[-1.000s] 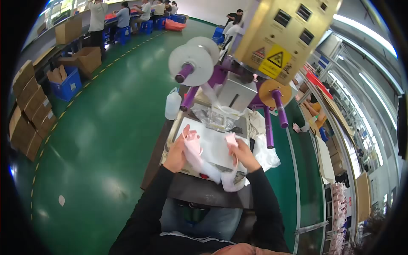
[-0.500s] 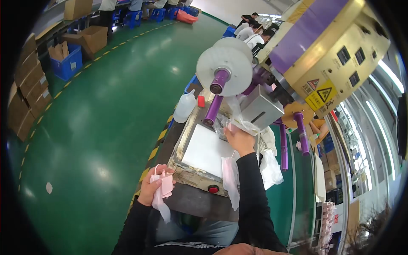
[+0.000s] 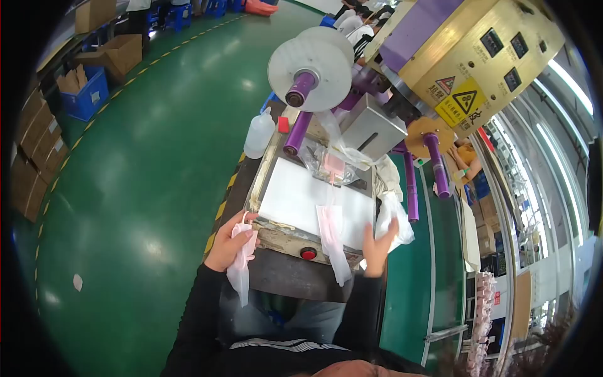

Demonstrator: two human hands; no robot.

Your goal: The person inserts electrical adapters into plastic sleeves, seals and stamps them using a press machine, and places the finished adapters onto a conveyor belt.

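My left hand (image 3: pixel 225 248) is closed around a pink corded piece (image 3: pixel 244 239) at the machine's front left corner. A pale loop sticks up from it and a thin translucent sleeve hangs below. With fingers spread and nothing held, my right hand (image 3: pixel 378 250) is raised beside the front right corner, near crumpled white plastic (image 3: pixel 392 220). Between the hands, a second sleeved pink piece (image 3: pixel 329 226) hangs over the front edge of the white work plate (image 3: pixel 286 195). A thin pink cord runs from it to a small pink block (image 3: pixel 334 164) on clear film under the machine head.
The gold and purple machine head (image 3: pixel 477 63) overhangs at upper right, with a white film reel (image 3: pixel 333 69) and purple rods (image 3: pixel 297 133). A squeeze bottle (image 3: pixel 259 135) stands at the bed's left. A red button (image 3: pixel 308 253) is on the front. Cartons (image 3: pixel 38 125) line the far left.
My right hand has let go of the pink block under the machine head and drawn back toward me to the right, opening. My left hand keeps its piece. The view has shifted slightly.
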